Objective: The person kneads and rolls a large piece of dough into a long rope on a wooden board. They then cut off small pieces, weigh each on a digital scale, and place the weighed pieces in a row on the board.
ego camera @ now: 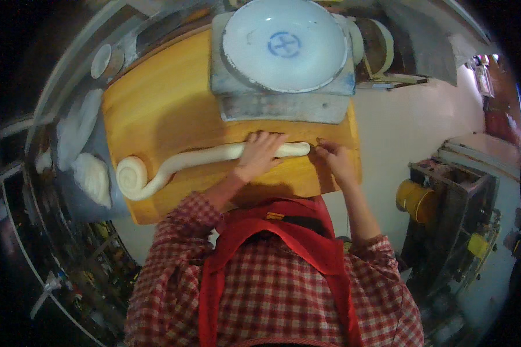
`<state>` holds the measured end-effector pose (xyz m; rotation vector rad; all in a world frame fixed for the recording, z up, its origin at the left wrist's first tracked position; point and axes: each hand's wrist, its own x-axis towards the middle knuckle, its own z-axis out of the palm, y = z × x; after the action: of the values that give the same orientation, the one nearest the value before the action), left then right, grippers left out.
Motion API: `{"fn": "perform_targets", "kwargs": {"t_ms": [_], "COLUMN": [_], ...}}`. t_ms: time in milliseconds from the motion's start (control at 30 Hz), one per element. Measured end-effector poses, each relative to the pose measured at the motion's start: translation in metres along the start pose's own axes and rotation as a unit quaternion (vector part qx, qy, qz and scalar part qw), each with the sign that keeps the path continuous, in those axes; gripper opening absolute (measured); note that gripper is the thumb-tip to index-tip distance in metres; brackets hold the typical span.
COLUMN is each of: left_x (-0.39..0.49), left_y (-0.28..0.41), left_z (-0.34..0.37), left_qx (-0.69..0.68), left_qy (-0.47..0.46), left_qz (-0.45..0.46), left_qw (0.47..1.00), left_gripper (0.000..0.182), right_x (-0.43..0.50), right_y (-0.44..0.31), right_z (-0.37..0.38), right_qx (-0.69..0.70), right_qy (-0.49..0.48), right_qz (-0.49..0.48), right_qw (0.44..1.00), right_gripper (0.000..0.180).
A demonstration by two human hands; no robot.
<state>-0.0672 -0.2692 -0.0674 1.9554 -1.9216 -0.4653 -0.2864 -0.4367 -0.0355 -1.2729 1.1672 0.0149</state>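
Note:
A long rope of pale dough (206,155) lies across a yellow wooden board (134,112), its left end coiled into a flat spiral. My left hand (262,155) rests palm down over the rope near its right end, fingers spread a little. Just off the rope's right tip is my right hand (333,157), with thumb and fingertips close together; whether a small bit is between them cannot be seen. Beyond the rope, a white enamel basin (252,60) with a blue mark inside sits on a grey scale (282,107).
Left of the board are a dough-like pale lump (92,178) and crumpled clear plastic (82,126). A white cup-like container (102,60) stands at the back left. To the right, a yellow bucket (417,200) hangs by a dark cabinet (451,204).

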Motion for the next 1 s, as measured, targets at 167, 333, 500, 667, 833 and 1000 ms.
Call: {"fn": "perform_targets", "kwargs": {"t_ms": [167,333,500,667,833,1000], "left_x": [0.021,0.002,-0.004,-0.005,0.014,0.029], "left_y": [0.019,0.007,0.008,0.009,0.021,0.029], "left_z": [0.014,-0.017,-0.02,-0.021,-0.013,0.009], "left_qx": [-0.029,-0.061,-0.067,-0.065,-0.047,-0.024], "left_qy": [0.017,0.028,0.021,0.031,0.053,-0.049], "left_qz": [-0.016,-0.119,-0.081,-0.08,-0.102,-0.131], "left_qw": [0.999,0.991,0.994,0.994,0.992,0.99], "left_gripper": [0.053,0.044,0.046,0.046,0.06,0.053], "right_x": [0.022,0.023,0.003,0.0,0.004,0.021], "right_y": [0.015,-0.004,-0.028,-0.031,-0.03,-0.014], "right_z": [0.035,0.075,0.086,0.099,0.11,0.1], "right_qx": [0.274,0.31,0.312,0.341,0.387,0.324], "right_qy": [-0.083,-0.116,-0.044,-0.023,0.038,0.047], "right_qz": [0.03,0.048,0.063,0.014,0.038,0.038], "right_qw": [0.958,0.942,0.947,0.94,0.92,0.944], "right_gripper": [0.038,0.037,0.033,0.028,0.02,0.017]}}
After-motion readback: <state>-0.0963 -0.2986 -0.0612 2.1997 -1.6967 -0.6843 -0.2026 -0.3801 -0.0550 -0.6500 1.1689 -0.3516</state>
